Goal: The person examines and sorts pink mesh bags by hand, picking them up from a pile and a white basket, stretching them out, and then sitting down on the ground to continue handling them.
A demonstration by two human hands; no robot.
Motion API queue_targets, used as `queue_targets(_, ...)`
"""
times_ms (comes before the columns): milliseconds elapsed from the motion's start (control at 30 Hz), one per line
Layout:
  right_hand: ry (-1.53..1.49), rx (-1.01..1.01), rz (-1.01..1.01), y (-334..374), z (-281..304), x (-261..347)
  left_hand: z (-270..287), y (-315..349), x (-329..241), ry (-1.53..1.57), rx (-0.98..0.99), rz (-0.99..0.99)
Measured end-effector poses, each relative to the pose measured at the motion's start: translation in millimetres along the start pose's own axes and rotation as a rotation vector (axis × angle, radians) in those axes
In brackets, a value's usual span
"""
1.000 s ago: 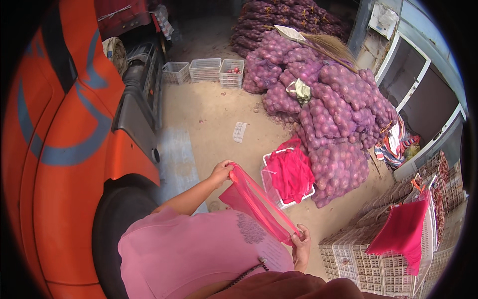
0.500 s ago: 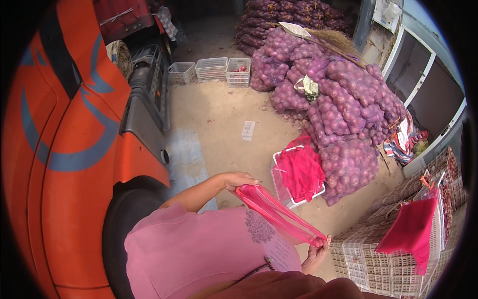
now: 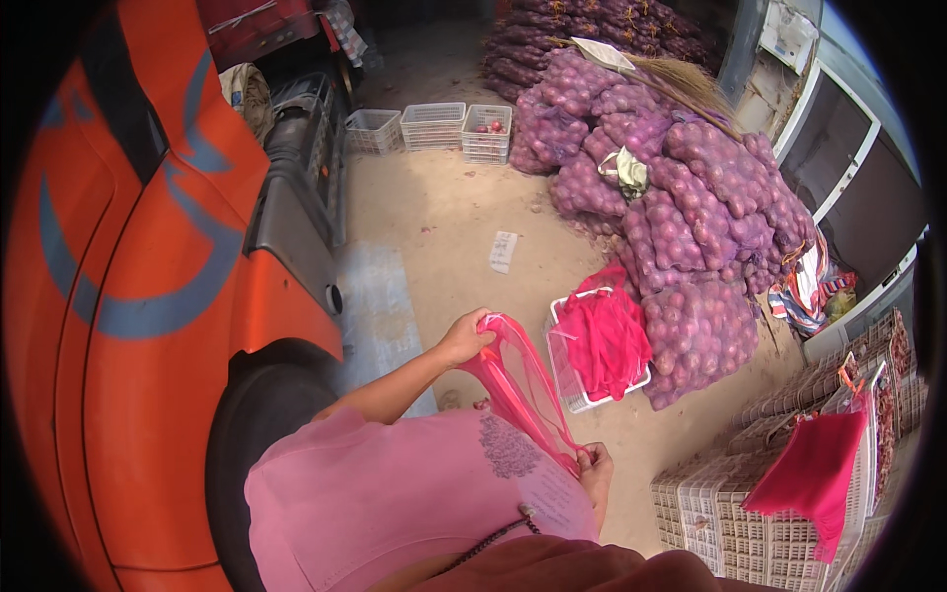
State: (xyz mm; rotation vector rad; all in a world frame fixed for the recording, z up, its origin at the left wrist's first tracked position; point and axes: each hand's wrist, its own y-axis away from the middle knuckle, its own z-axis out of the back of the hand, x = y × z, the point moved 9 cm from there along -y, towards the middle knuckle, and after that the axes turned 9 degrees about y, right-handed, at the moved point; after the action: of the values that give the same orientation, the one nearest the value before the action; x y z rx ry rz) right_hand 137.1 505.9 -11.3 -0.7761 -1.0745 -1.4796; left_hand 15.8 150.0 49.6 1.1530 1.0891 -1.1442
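A pink mesh bag is stretched between my two hands in front of my body, its mouth partly spread. My left hand grips the bag's upper end with closed fingers. Lower down on the right, my right hand pinches the other end of its rim. Just beyond the bag stands a white plastic basket on the floor. More pink mesh bags lie heaped in it, some hanging over its far edge.
Purple net sacks of onions are piled at the right, a straw broom on top. An orange truck fills the left. White crates stand at the back. Stacked beige crates with a pink mesh piece are at lower right.
My right hand has moved left and slightly up, and my left hand up a little, so the bag hangs looser and its mouth is wider. The view has shifted slightly.
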Motion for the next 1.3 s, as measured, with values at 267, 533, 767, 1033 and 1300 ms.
queue_targets(267,-0.324,-0.103,0.004,-10,15,35,65,12,32,0.168,-0.516,-0.067)
queue_targets(533,-0.171,-0.051,0.156,-8,13,13,36,4,42,0.777,-0.058,0.227)
queue_targets(767,-1.336,-0.010,0.004,-11,50,-25,-44,48,12,0.820,0.716,0.390)
queue_targets(1033,-0.377,0.410,0.073,41,-18,60,-23,6,-17,1.451,0.384,0.208)
queue_targets(1300,-0.262,0.100,-0.060,29,19,22,-1,0,11,0.641,-0.063,0.120)
